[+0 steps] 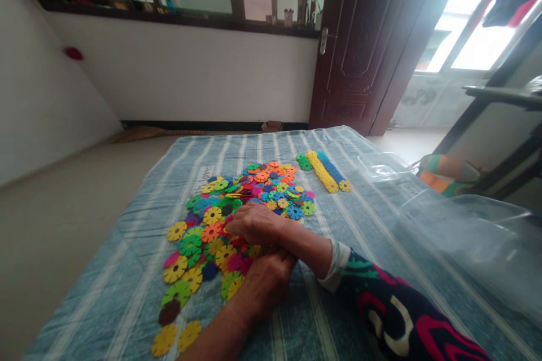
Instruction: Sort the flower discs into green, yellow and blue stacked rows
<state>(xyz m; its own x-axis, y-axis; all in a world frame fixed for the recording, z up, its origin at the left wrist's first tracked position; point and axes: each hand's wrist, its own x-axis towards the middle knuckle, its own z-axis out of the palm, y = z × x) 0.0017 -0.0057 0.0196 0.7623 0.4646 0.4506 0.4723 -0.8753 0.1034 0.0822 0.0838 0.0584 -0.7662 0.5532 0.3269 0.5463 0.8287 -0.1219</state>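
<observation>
A spread-out pile of notched plastic snowflake discs [212, 232] in many colours covers the middle of the cloth. My right hand [256, 224] is over the pile, with its fingers curled down and together among the discs. What its fingertips hold, if anything, is hidden. My left hand [273, 271] lies nearer to me, crossed under my right wrist at the pile's right edge. The fingers of that hand are out of sight behind the right wrist. Beyond the pile lie a row of stacked yellow discs [322, 172], a blue row [332, 168] and a short green stack [303, 162].
The blue striped cloth [364, 248] covers the surface under the discs. A clear plastic lid or tray [385, 166] lies at the far right edge, and a large clear plastic box [466, 237] stands nearer on the right. A dark red door [359, 39] is behind.
</observation>
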